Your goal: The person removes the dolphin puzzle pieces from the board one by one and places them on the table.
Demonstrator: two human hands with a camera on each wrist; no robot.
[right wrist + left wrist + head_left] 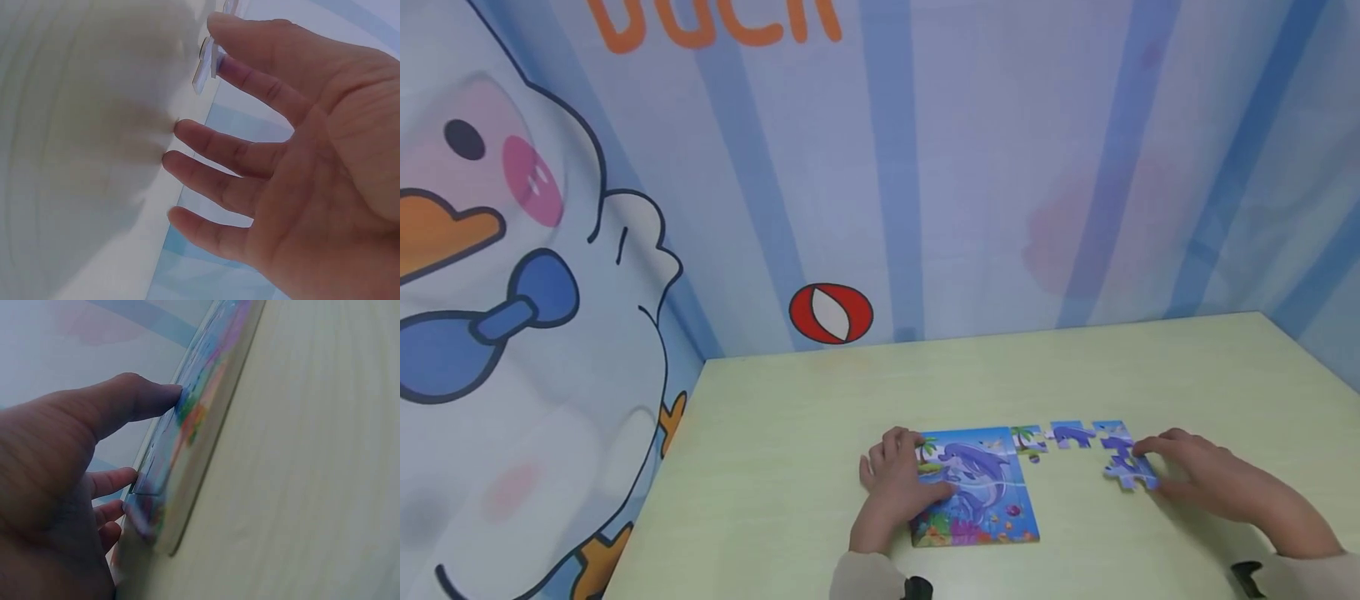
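A dolphin jigsaw puzzle (981, 479) lies flat in its board on the table. My left hand (895, 483) rests on its left side, the thumb on the picture and the other fingers spread at the upper left edge. In the left wrist view the thumb touches the face of the puzzle (197, 406). To its right, my right hand (1217, 475) pinches a loose jigsaw piece (1138, 471) between thumb and index finger, beside other pieces. The right wrist view shows that piece (203, 67) edge-on at the fingertips, the other fingers spread apart.
Loose jigsaw pieces (1071, 434) lie in a row right of the puzzle's top edge, one with a palm tree (1026, 437) close against it. The pale table (775, 475) meets a blue striped backdrop (970, 208) behind, with a printed duck (550, 333) at left.
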